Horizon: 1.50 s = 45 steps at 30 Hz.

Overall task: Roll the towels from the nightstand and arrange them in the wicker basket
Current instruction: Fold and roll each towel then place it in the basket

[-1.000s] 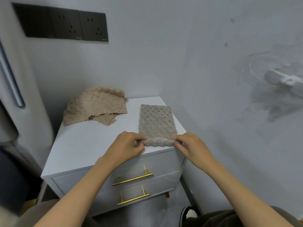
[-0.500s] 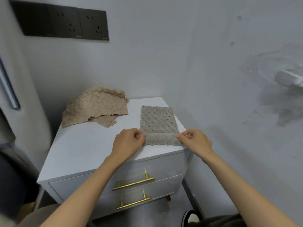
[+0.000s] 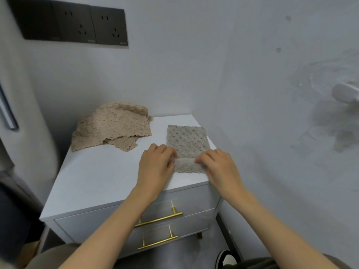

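From my seat at the feed, the pale grey wall point(image 3: 194, 65) fills most of the head view, meeting a second wall in a corner on the right. Below it stands the white nightstand point(image 3: 101, 177), pushed into that corner, with two drawers facing me. A dark socket panel point(image 3: 75, 24) sits high on the wall at the upper left.

On the back left part of the nightstand top I see the beige towel point(image 3: 112, 131), lying loose and rumpled in a heap, one corner folded under towards the front. It is well apart from both hands.

The grey towel point(image 3: 187, 140) lies flat along the right side of the top, its far end near the back edge. Its near end is wound into a short roll point(image 3: 186, 165) that lies crosswise, close to the front edge of the nightstand.

The left hand point(image 3: 155, 167) is at the left end of the roll, its fingers curled over it and gripping the cloth. The right hand point(image 3: 219, 167) is at the right end, its fingers bent down and pinching the roll too. Only the middle stretch of the roll shows between them.

Each drawer has a brass handle point(image 3: 159, 219). At the bottom right, a dark shoe point(image 3: 227, 260) with a white sole pokes out on the floor.
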Tool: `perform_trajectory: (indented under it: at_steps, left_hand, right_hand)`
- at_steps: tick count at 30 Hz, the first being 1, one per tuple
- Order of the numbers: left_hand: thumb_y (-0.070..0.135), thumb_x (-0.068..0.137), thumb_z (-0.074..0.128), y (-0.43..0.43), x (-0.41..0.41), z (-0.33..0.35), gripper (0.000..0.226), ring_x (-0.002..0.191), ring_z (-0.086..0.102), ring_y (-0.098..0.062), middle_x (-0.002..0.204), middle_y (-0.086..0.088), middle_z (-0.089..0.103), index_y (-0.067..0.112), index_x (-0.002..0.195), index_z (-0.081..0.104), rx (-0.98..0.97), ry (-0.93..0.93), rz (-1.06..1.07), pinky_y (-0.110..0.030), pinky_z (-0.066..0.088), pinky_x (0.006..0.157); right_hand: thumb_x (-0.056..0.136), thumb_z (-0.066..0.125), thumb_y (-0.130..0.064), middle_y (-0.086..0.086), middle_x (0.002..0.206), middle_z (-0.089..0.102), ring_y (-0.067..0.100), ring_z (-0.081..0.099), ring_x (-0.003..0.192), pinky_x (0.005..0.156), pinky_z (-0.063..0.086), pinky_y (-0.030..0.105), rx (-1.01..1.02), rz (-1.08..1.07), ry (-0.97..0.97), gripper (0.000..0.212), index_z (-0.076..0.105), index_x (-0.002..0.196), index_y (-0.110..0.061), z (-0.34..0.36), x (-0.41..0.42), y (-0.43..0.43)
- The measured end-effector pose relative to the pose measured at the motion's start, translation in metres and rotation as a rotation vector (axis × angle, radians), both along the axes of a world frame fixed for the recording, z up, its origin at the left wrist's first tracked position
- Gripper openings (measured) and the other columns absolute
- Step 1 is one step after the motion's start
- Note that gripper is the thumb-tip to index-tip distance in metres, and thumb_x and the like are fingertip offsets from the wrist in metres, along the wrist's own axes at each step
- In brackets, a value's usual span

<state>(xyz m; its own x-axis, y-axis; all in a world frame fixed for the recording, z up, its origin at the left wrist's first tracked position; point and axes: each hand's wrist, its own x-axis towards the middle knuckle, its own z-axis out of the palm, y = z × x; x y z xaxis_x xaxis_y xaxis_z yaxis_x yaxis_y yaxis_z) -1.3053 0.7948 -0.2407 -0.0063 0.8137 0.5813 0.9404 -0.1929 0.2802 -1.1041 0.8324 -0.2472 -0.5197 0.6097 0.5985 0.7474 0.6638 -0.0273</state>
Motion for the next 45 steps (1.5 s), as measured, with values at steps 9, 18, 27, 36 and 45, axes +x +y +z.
perform_trajectory:
  at_steps: [9, 18, 27, 36, 45]
  left_hand:
    - [0.009, 0.082, 0.066, -0.008, -0.002, -0.010, 0.036, 0.105, 0.059, -0.016, 0.113, 0.003, 0.066, 0.020, 0.116, 0.068, -0.120, 0.008, -0.314, -0.026, 0.048, 0.084]
    - [0.013, 0.088, 0.060, -0.005, -0.017, 0.000, 0.037, 0.114, 0.058, -0.008, 0.125, 0.007, 0.063, 0.023, 0.122, 0.065, -0.272, -0.068, -0.276, -0.002, 0.029, 0.092]
    - [0.015, 0.090, 0.058, -0.004, -0.018, 0.004, 0.028, 0.074, 0.053, 0.008, 0.090, 0.012, 0.067, 0.028, 0.113, 0.069, -0.324, -0.353, -0.248, -0.001, 0.035, 0.067]
    - [0.031, 0.087, 0.066, 0.003, -0.018, 0.005, 0.019, 0.069, 0.057, 0.001, 0.078, 0.006, 0.067, 0.018, 0.101, 0.071, -0.387, -0.597, -0.085, -0.001, 0.036, 0.055]
    - [0.035, 0.085, 0.064, 0.008, -0.010, 0.007, 0.014, 0.073, 0.057, -0.004, 0.075, 0.010, 0.062, 0.021, 0.087, 0.061, -0.357, -0.500, 0.072, -0.014, 0.036, 0.057]
  right_hand:
    - [0.071, 0.078, -0.009, -0.009, 0.102, 0.070, 0.015, 0.066, 0.092, 0.064, 0.054, 0.024, -0.099, -0.004, -0.077, 0.040, 0.071, 0.108, -0.022, -0.003, 0.000, -0.017]
    - [0.099, 0.049, -0.011, -0.006, 0.140, 0.053, 0.019, 0.050, 0.127, 0.099, 0.047, 0.033, -0.339, 0.001, -0.108, 0.042, 0.050, 0.139, -0.023, -0.001, 0.019, -0.009]
    - [0.101, 0.043, -0.018, -0.004, 0.118, 0.062, 0.014, 0.047, 0.113, 0.089, 0.040, 0.026, -0.478, -0.061, 0.078, 0.035, 0.054, 0.134, -0.024, 0.000, 0.029, -0.006]
    - [0.091, 0.059, -0.035, -0.013, 0.093, 0.071, 0.009, 0.063, 0.099, 0.093, 0.048, 0.040, -0.714, -0.222, 0.546, 0.014, 0.071, 0.097, -0.029, 0.005, 0.028, 0.004]
    - [0.078, 0.064, -0.038, -0.009, 0.065, 0.067, 0.014, 0.062, 0.079, 0.080, 0.051, 0.039, -0.656, -0.427, 0.552, 0.008, 0.061, 0.080, -0.031, 0.013, 0.013, 0.009]
